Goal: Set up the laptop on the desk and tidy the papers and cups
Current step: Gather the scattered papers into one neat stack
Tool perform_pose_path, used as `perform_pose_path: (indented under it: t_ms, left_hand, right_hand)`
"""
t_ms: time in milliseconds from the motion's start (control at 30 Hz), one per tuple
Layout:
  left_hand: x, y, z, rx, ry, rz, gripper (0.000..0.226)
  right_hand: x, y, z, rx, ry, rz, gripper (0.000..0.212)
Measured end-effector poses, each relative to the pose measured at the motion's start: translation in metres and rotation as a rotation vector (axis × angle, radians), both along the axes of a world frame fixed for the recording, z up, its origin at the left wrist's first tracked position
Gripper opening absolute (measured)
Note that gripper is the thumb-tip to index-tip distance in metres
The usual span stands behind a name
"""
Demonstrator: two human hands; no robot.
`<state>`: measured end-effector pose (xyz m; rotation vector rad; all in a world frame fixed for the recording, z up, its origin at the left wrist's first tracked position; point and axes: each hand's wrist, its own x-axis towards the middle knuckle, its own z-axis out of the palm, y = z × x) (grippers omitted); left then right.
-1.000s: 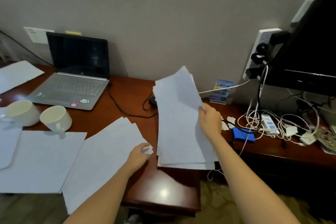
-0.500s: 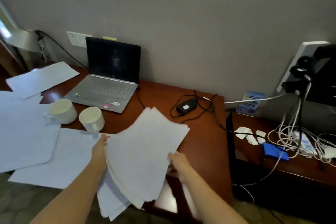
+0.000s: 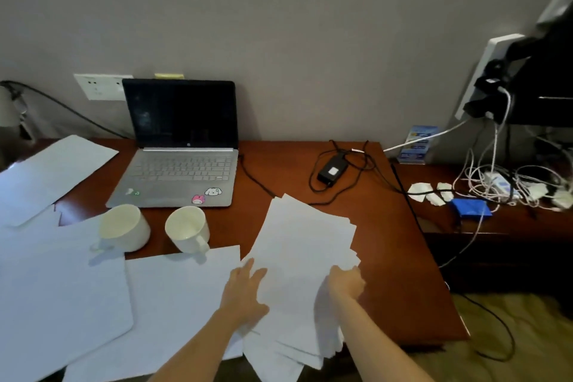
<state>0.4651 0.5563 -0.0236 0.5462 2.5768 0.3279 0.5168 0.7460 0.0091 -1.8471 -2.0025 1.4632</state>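
A stack of white papers point(image 3: 302, 260) lies fanned on the desk's front right part. My left hand point(image 3: 245, 291) presses flat on its left edge with fingers spread. My right hand point(image 3: 345, 282) grips its right edge. An open silver laptop point(image 3: 179, 177) with a dark screen stands at the back of the desk. Two white cups point(image 3: 124, 228) point(image 3: 187, 229) sit in front of it. Loose white sheets point(image 3: 173, 298) cover the desk's left and front.
The wooden desk point(image 3: 393, 257) ends on the right beside a lower cabinet point(image 3: 496, 226) with tangled white cables, a power strip and a blue object. A black charger brick point(image 3: 333, 168) with its cord lies behind the stack. A wall socket point(image 3: 99, 87) is left of the laptop.
The stack my right hand held upright over the right side came down onto the desk, joined with the sheets by my left hand. My view shifted left.
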Motion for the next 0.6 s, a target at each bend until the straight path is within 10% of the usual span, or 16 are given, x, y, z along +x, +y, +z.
perform_pose_path:
  t_ms: [267, 600]
  left_hand:
    - [0.000, -0.015, -0.008, -0.065, 0.002, -0.164, 0.094]
    - [-0.006, -0.023, -0.013, -0.067, 0.012, -0.217, 0.095]
  right_hand:
    - [-0.002, -0.010, -0.001, -0.005, -0.056, 0.057, 0.077]
    - [0.006, 0.005, 0.017, -0.532, 0.213, -0.046, 0.051]
